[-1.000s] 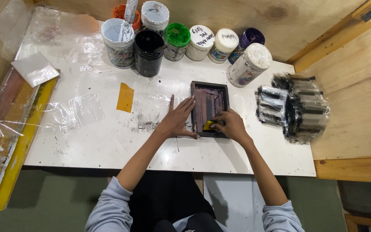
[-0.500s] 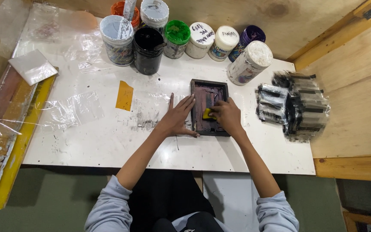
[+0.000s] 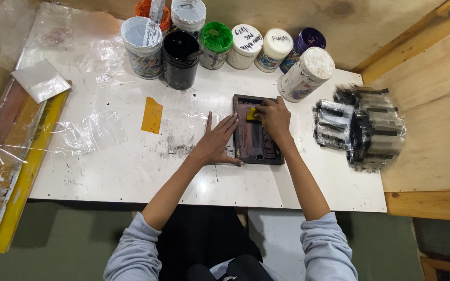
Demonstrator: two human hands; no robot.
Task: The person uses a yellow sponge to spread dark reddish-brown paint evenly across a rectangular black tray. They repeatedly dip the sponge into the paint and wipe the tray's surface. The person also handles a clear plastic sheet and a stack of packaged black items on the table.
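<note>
Frame (image 3: 257, 136), dark and lying flat near the tabletop's middle just before the jars, wants my left hand (image 3: 216, 141), spread open, pressing its left edge while my right hand (image 3: 272, 118), clenched on the yellow sponge (image 3: 251, 114), strokes evenly at its far end.

Left hand (image 3: 217, 140) flat, fingers spread, palm down, right hand (image 3: 273, 117) curled closed, arm stretched forward

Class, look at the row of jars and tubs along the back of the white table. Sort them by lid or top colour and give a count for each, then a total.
White or pale tops: 5
Black, open tub: 1
Green lid: 1
Purple lid: 1
Orange tub: 1
Total: 9
</note>
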